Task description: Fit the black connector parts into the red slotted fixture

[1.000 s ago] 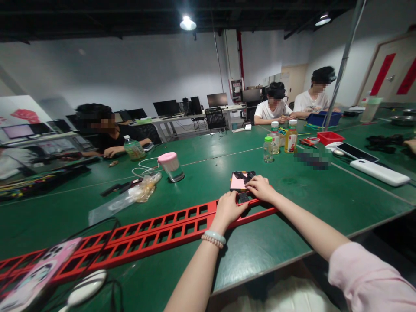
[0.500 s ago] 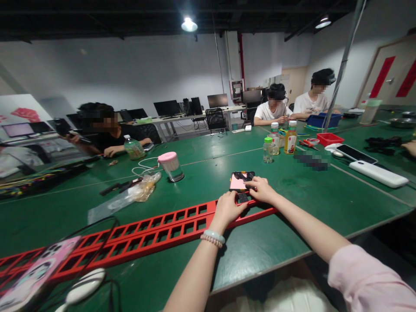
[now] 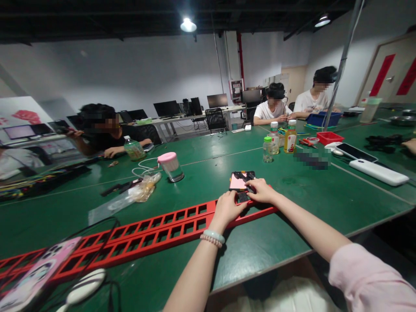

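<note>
A long red frame (image 3: 159, 223) with rows of square openings lies across the table. Toward its right end, a small black block (image 3: 242, 197) sits at the frame. My left hand (image 3: 226, 208) is closed around that block's left side and the frame's edge, thumb and fingers curled in. My right hand (image 3: 262, 190) is pinched just above the block, on a small dark piece (image 3: 249, 188) mostly covered by its fingers. Right behind both hands stands a shallow box (image 3: 237, 183) with a pink inside, holding several black pieces.
A phone in a pink case (image 3: 40, 271) and a white, black-striped object (image 3: 86, 285) are at the frame's left. Behind are a pink-lidded cup (image 3: 170, 167), a plastic bag (image 3: 126, 199) and several bottles (image 3: 290, 137). Co-workers sit across the table.
My right hand has drawn back slightly from the pink box toward the black block, fingers now closer together. My left hand stays where it was. The co-worker at left lowered a raised hand's dark object.
</note>
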The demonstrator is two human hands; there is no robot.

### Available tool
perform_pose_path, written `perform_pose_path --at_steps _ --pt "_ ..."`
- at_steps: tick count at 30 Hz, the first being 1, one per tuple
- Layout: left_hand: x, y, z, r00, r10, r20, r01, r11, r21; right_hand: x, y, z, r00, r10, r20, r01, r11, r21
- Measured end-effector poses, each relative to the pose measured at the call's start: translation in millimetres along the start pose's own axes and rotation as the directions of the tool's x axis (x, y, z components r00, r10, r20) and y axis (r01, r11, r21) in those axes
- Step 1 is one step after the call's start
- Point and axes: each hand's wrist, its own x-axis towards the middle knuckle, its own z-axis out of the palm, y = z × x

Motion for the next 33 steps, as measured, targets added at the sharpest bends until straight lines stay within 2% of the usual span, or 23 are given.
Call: perform_pose_path --at_steps 4,17,33 --pt "-0.2 1.9 -1.1 1.000 -0.031 0.004 0.031 1.000 -0.005 -0.1 -0.8 -1.6 0.999 -0.033 0.016 0.033 0.999 0.015" --pt "-0.1 -3.8 1.8 1.000 0.013 -0.009 -0.013 0.999 0.035 -0.6 0.3 -0.1 0.994 -0.094 0.063 0.090 0.993 0.072" --pt "1.3 -6.8 6.7 1.000 0.027 -0.007 -0.026 0.998 0.054 -1.5 1.3 -0.8 0.987 -0.093 0.133 0.088 0.995 0.041"
